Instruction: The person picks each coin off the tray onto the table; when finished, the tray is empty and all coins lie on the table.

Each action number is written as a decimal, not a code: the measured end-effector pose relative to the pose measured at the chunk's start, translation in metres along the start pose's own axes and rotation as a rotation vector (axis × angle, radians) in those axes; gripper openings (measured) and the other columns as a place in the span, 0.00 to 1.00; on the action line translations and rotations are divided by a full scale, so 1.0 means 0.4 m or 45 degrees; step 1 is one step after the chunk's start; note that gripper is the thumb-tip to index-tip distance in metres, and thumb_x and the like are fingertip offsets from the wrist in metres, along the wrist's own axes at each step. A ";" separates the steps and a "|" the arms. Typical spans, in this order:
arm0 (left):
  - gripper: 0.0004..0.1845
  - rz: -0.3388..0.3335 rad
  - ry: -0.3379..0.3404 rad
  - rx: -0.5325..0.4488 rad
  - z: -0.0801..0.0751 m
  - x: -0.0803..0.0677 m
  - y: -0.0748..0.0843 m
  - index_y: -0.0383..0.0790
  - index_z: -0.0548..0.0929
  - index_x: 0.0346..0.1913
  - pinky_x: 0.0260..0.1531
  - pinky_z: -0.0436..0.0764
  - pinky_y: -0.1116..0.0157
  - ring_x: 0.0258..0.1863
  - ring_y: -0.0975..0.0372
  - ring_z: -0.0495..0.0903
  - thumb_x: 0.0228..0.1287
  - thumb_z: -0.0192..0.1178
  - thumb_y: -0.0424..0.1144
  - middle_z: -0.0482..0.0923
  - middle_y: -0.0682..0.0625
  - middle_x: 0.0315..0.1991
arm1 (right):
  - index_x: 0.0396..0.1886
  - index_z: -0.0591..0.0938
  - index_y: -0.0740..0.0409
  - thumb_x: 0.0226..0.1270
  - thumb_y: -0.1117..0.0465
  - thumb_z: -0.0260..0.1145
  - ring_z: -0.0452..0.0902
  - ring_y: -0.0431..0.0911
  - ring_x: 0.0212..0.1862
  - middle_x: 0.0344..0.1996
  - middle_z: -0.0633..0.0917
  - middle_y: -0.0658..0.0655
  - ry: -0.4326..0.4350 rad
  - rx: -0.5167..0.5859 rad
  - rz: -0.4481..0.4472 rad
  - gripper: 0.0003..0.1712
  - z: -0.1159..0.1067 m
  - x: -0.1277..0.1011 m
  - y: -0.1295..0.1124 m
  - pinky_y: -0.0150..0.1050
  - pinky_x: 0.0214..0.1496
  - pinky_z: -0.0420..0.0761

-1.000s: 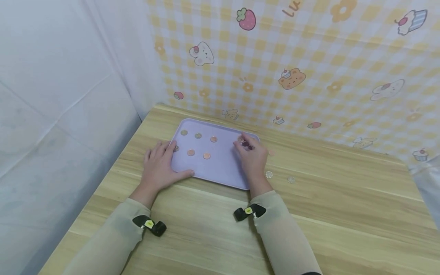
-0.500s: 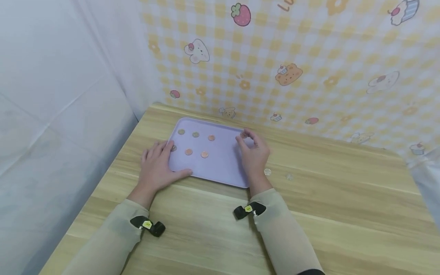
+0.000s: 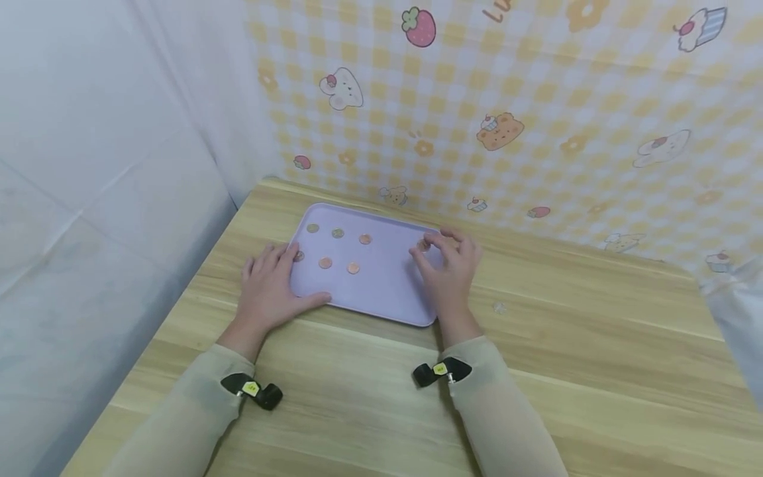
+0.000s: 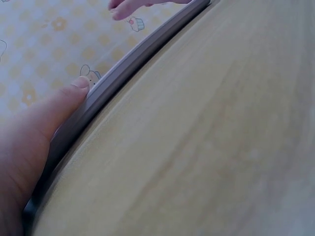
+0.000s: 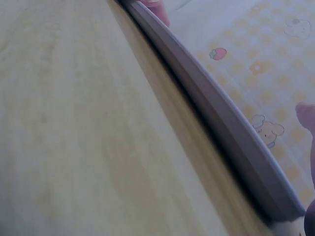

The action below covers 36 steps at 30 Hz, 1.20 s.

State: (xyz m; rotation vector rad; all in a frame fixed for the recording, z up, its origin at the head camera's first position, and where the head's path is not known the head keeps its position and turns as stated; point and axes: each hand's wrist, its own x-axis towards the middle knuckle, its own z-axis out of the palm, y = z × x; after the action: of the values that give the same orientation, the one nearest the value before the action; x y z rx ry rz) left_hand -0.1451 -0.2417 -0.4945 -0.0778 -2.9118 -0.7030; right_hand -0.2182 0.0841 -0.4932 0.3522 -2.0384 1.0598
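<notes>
A shallow lilac tray (image 3: 381, 295) lies on the wooden table. My left hand (image 3: 262, 295) rests spread at its near left corner, the thumb along the front rim and the fingers on the left side. Above the tray's right end, my right hand (image 3: 453, 271) holds a copper-coloured coin (image 3: 423, 245) between thumb and index fingertip. On the tray are several coins in two rows, such as a copper one (image 3: 365, 239) and a duller one (image 3: 312, 228). One coin (image 3: 299, 256) peeks out beside the left index fingertip. The left wrist view shows the left thumb (image 4: 69, 98) at the tray's rim.
A silvery coin (image 3: 499, 307) lies on the table (image 3: 572, 358) right of the tray. Behind the table hangs a yellow checked cloth (image 3: 453, 99) with cartoon prints, and a white sheet (image 3: 107, 199) hangs at the left.
My right hand has shifted slightly right and toward me over the tray's right end, the coin moving with its fingertips. It now hides a second table coin. The left hand stays put.
</notes>
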 end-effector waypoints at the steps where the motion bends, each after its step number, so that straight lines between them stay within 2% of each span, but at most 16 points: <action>1: 0.67 -0.001 0.000 0.002 -0.002 -0.001 0.001 0.39 0.66 0.80 0.75 0.43 0.30 0.80 0.36 0.53 0.46 0.69 0.82 0.65 0.37 0.77 | 0.39 0.93 0.60 0.51 0.62 0.88 0.72 0.64 0.60 0.52 0.85 0.65 -0.017 -0.019 -0.015 0.16 -0.007 -0.001 0.006 0.56 0.62 0.65; 5: 0.67 -0.004 -0.005 0.003 -0.003 -0.004 0.003 0.39 0.66 0.80 0.75 0.43 0.30 0.80 0.37 0.53 0.46 0.69 0.83 0.65 0.37 0.77 | 0.40 0.93 0.60 0.52 0.61 0.87 0.72 0.64 0.60 0.54 0.85 0.63 -0.060 -0.079 -0.027 0.16 -0.036 -0.007 0.033 0.58 0.63 0.65; 10: 0.66 -0.013 -0.012 -0.002 -0.001 -0.007 -0.002 0.40 0.66 0.80 0.75 0.43 0.29 0.81 0.36 0.52 0.47 0.68 0.83 0.64 0.37 0.77 | 0.41 0.93 0.61 0.53 0.62 0.87 0.72 0.64 0.61 0.55 0.84 0.64 -0.083 -0.109 0.030 0.16 -0.073 -0.010 0.065 0.59 0.67 0.64; 16: 0.66 -0.006 0.000 -0.007 0.001 -0.006 -0.006 0.40 0.67 0.79 0.75 0.43 0.30 0.80 0.37 0.53 0.46 0.68 0.84 0.65 0.38 0.77 | 0.43 0.93 0.61 0.57 0.60 0.84 0.70 0.66 0.61 0.56 0.84 0.63 -0.111 -0.165 0.097 0.15 -0.127 -0.013 0.096 0.58 0.64 0.65; 22: 0.67 -0.013 -0.012 -0.005 0.003 -0.001 -0.004 0.41 0.66 0.80 0.75 0.42 0.31 0.81 0.37 0.52 0.46 0.67 0.84 0.65 0.38 0.77 | 0.43 0.92 0.63 0.56 0.63 0.85 0.71 0.66 0.59 0.53 0.85 0.66 -0.053 -0.188 0.120 0.16 -0.170 -0.016 0.140 0.54 0.64 0.64; 25: 0.67 -0.016 -0.015 -0.005 0.004 -0.003 -0.004 0.41 0.66 0.81 0.76 0.42 0.31 0.81 0.37 0.52 0.45 0.67 0.85 0.65 0.38 0.77 | 0.44 0.92 0.65 0.55 0.64 0.86 0.72 0.66 0.60 0.53 0.84 0.67 -0.043 -0.201 0.154 0.17 -0.187 -0.014 0.156 0.55 0.66 0.63; 28: 0.68 -0.015 -0.019 -0.008 0.004 -0.005 -0.003 0.41 0.65 0.81 0.76 0.41 0.31 0.81 0.37 0.51 0.46 0.66 0.85 0.64 0.38 0.77 | 0.45 0.91 0.66 0.56 0.64 0.85 0.70 0.67 0.62 0.55 0.84 0.68 -0.064 -0.224 0.237 0.18 -0.204 -0.009 0.164 0.57 0.67 0.63; 36: 0.67 -0.010 -0.019 0.003 -0.003 -0.005 -0.001 0.39 0.65 0.81 0.75 0.42 0.30 0.81 0.36 0.52 0.47 0.67 0.84 0.65 0.36 0.77 | 0.50 0.91 0.64 0.63 0.60 0.82 0.63 0.63 0.68 0.58 0.82 0.64 -0.156 -0.344 0.592 0.19 -0.235 0.006 0.165 0.56 0.70 0.60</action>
State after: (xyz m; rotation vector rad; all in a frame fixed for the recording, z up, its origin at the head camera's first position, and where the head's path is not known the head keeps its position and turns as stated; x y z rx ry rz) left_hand -0.1430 -0.2425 -0.4938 -0.0716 -2.9286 -0.7037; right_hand -0.2072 0.1985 -0.4971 -0.2134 -2.4050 1.0258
